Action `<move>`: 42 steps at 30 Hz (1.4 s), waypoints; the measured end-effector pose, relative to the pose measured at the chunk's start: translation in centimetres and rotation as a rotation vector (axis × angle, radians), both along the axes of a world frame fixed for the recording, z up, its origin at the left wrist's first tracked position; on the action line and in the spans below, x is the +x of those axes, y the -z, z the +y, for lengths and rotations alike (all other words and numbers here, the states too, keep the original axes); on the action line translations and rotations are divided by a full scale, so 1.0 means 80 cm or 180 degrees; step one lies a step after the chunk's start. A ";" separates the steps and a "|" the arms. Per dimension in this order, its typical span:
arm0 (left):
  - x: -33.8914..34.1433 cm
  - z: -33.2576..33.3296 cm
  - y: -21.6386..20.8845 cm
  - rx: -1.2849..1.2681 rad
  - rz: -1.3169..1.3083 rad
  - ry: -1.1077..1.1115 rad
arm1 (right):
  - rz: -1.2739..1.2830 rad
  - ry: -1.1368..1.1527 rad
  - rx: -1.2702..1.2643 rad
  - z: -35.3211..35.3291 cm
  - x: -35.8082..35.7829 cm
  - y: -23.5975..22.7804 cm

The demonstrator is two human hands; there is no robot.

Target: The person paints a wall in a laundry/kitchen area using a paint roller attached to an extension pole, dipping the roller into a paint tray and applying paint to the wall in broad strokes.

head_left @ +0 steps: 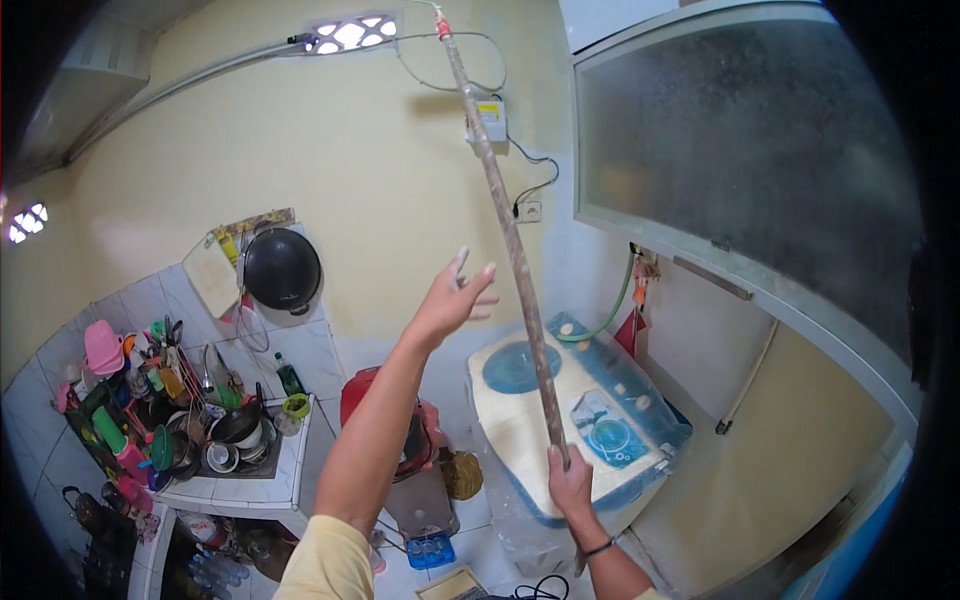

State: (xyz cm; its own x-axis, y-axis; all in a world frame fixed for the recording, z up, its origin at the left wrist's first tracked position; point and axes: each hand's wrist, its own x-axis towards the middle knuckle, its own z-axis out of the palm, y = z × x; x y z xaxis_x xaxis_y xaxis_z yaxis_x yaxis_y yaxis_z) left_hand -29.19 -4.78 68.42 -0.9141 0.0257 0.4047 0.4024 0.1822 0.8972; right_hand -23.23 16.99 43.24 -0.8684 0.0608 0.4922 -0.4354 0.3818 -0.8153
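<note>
While the right hand [571, 485] grips the brown pole [511, 232] by its lower end, in front of the washing machine [508, 415], the long axis slants upward and somewhat left, past the machine's back edge. Open, with fingers spread, the left hand [458, 302] is up and left of the machine, just beside the pole's middle but apart from it. High above the machine is the pole's red tip [444, 28]; whether it touches the wall [370, 170] is hard to tell.

I see the right hand [571, 484] gripping a long pole [511, 240]. The left hand [449, 307], spread, is raised near it.
</note>
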 end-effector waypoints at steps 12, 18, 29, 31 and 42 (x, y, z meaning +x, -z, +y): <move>0.044 0.006 0.152 0.0338 -0.0205 -0.0191 | 0.0262 0.0309 -0.0140 0.004 -0.216 -0.038; 0.027 0.034 0.173 0.0203 -0.0325 -0.0153 | 0.0301 0.0169 -0.0218 -0.006 -0.297 -0.053; 0.001 0.031 0.177 0.0085 -0.0312 -0.0521 | 0.0474 0.0156 -0.0219 -0.012 -0.404 -0.069; -0.004 0.032 0.176 0.0072 -0.0311 -0.0582 | 0.0500 0.0152 -0.0201 -0.012 -0.412 -0.069; -0.019 0.028 0.180 0.0159 -0.0360 -0.0617 | 0.0520 0.0304 -0.0209 -0.012 -0.442 -0.075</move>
State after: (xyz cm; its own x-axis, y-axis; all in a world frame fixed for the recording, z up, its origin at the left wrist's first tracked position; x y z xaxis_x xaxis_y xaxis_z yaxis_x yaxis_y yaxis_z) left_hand -30.73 -2.52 54.00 -0.9396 -0.1723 0.2958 0.2605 0.2006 0.9444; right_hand -58.61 16.03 49.25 -0.7660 0.1756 0.6184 -0.5284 0.3761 -0.7612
